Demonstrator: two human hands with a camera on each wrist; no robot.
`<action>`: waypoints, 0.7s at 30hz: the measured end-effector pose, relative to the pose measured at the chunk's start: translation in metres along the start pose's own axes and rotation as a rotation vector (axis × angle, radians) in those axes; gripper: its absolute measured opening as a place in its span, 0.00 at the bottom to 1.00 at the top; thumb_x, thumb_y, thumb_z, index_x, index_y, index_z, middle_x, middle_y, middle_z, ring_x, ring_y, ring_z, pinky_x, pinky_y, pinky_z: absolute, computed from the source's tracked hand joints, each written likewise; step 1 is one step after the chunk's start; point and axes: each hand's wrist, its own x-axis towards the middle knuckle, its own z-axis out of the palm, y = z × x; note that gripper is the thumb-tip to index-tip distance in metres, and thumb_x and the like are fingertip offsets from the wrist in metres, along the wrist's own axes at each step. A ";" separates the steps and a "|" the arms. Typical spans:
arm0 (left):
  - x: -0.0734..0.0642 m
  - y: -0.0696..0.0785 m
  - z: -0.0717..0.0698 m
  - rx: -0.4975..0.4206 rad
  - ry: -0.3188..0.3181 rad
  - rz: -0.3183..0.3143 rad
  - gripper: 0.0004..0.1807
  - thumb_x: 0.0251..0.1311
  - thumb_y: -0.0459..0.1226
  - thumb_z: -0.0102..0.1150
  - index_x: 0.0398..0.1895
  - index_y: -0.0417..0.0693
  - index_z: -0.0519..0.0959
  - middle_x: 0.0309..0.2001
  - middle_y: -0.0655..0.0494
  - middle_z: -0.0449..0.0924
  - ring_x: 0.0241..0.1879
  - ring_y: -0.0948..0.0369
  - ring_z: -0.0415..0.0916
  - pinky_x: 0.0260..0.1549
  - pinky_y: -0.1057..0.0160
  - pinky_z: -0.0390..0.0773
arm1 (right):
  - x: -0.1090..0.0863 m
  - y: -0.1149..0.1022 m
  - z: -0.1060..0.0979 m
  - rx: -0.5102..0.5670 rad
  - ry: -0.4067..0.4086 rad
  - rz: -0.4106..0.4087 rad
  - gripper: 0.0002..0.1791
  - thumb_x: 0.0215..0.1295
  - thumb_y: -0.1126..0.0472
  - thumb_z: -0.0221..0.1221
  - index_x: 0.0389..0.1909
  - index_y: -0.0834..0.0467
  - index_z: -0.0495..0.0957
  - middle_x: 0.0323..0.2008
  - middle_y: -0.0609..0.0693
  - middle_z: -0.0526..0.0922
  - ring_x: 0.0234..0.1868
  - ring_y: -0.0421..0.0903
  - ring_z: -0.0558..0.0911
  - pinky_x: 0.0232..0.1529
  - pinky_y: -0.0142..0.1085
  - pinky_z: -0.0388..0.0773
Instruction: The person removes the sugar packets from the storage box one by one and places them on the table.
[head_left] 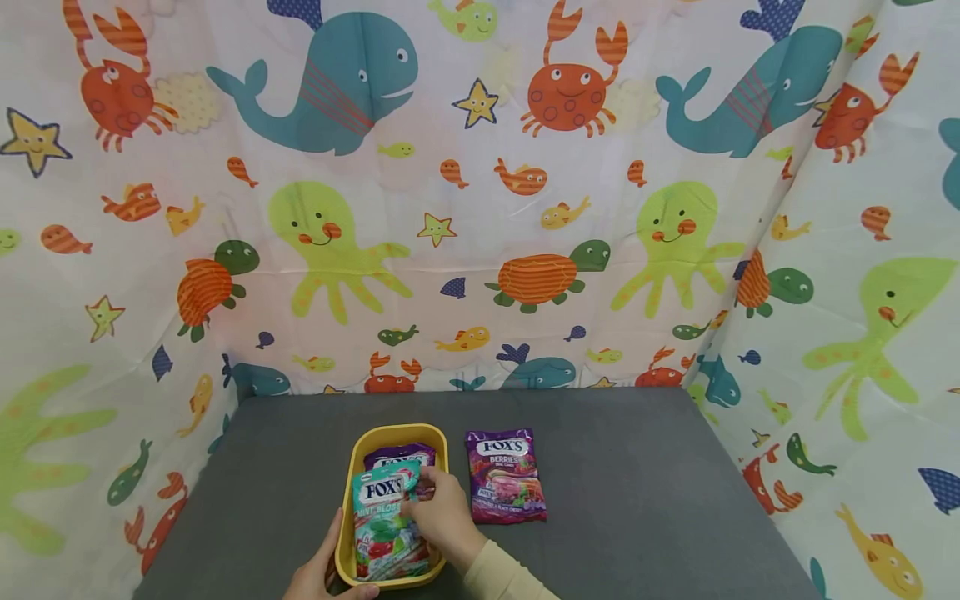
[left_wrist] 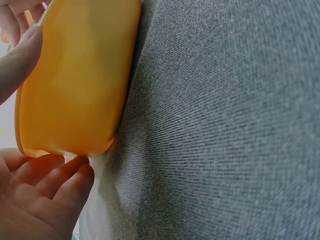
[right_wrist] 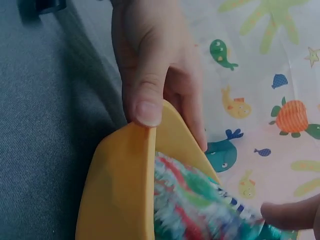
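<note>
A yellow plastic tub (head_left: 344, 533) stands near the front of the grey surface. My left hand (head_left: 321, 572) grips its near left corner, with the thumb at the near end and the fingers along the left side. The left thumb (right_wrist: 147, 107) presses on the rim in the right wrist view. Inside the tub, a teal Fox's mint candy bag (head_left: 381, 521) lies over a purple Fox's candy bag (head_left: 397, 455), partly hiding it. My right hand (head_left: 447, 514) pinches the teal bag by its upper right edge, its thumb on the front.
Right of the tub, a purple Fox's Berries candy bag (head_left: 507, 479) lies flat on the grey cloth surface (head_left: 622, 492). A white curtain (head_left: 465, 208) printed with sea animals stands along the back and both sides.
</note>
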 end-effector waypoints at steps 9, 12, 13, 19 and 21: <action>-0.001 0.001 -0.001 0.002 0.002 -0.002 0.73 0.47 0.58 0.77 0.82 0.43 0.33 0.73 0.26 0.57 0.62 0.39 0.75 0.50 0.53 0.86 | -0.006 0.005 0.002 0.007 -0.162 -0.006 0.49 0.55 0.69 0.73 0.76 0.45 0.63 0.61 0.61 0.78 0.58 0.59 0.81 0.50 0.57 0.85; -0.001 0.000 -0.001 0.009 0.000 0.006 0.73 0.47 0.58 0.76 0.82 0.43 0.33 0.73 0.26 0.58 0.62 0.39 0.75 0.50 0.53 0.86 | -0.006 0.007 0.006 0.005 -0.150 -0.025 0.48 0.55 0.67 0.74 0.76 0.58 0.62 0.59 0.62 0.80 0.56 0.57 0.83 0.50 0.55 0.85; -0.001 0.000 -0.001 0.008 -0.001 0.009 0.73 0.47 0.58 0.76 0.82 0.44 0.33 0.73 0.25 0.58 0.62 0.39 0.75 0.50 0.53 0.86 | -0.006 0.008 0.007 -0.011 -0.140 -0.033 0.45 0.56 0.65 0.74 0.73 0.62 0.63 0.58 0.61 0.81 0.55 0.56 0.83 0.51 0.54 0.85; -0.002 0.000 0.000 0.006 0.011 0.015 0.73 0.47 0.58 0.77 0.82 0.44 0.34 0.72 0.26 0.59 0.60 0.40 0.77 0.49 0.52 0.86 | -0.003 0.009 0.013 -0.096 -0.107 -0.048 0.31 0.61 0.55 0.71 0.60 0.67 0.75 0.43 0.51 0.84 0.40 0.45 0.84 0.44 0.49 0.88; -0.002 0.000 0.001 0.020 0.022 0.002 0.74 0.45 0.59 0.77 0.82 0.43 0.34 0.72 0.26 0.60 0.59 0.41 0.78 0.49 0.53 0.86 | -0.002 0.010 0.014 -0.108 -0.097 -0.039 0.34 0.61 0.56 0.72 0.63 0.68 0.73 0.43 0.52 0.83 0.39 0.45 0.84 0.43 0.49 0.88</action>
